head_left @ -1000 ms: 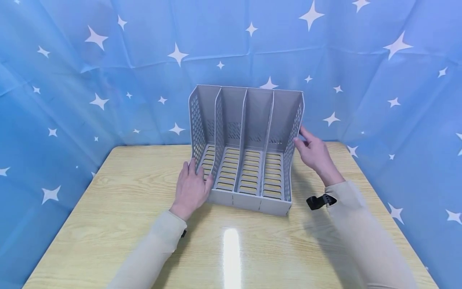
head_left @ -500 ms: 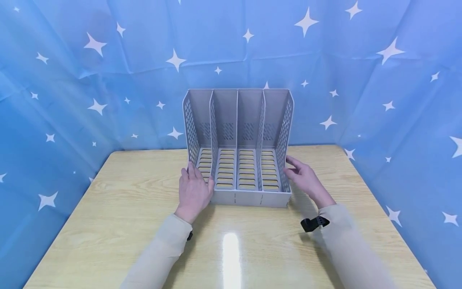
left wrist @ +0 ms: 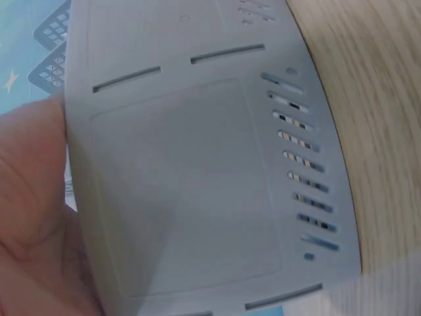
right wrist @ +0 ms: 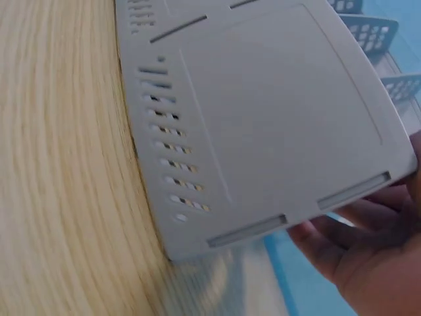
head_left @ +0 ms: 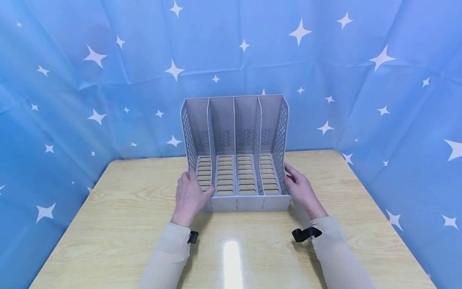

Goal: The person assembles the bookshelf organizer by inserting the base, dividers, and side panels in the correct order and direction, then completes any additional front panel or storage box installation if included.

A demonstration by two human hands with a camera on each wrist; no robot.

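Observation:
A grey plastic file organizer (head_left: 250, 203) stands upright on the wooden table, its open front facing me. Thin lattice walls split it into several slots, and its base is slotted. At its front left corner my left hand (head_left: 189, 196) grips the side wall, thumb over the front edge. My right hand (head_left: 301, 190) holds the right side wall near the front, fingers along the outside. In the left wrist view the smooth front panel (left wrist: 184, 178) fills the middle, with the left hand (left wrist: 29, 184) at its upper edge. Beyond the organizer's corner, the right wrist view shows curled right fingers (right wrist: 322, 243).
The light wooden table (head_left: 119, 224) reaches back to a blue curtain (head_left: 144, 48) printed with white stars, which also hangs along both sides. A bright light reflection lies on the tabletop in front of the organizer.
The file organizer has turned from a slant to face me squarely. My right hand has come down and forward along its right wall; the left hand stays at the front left corner.

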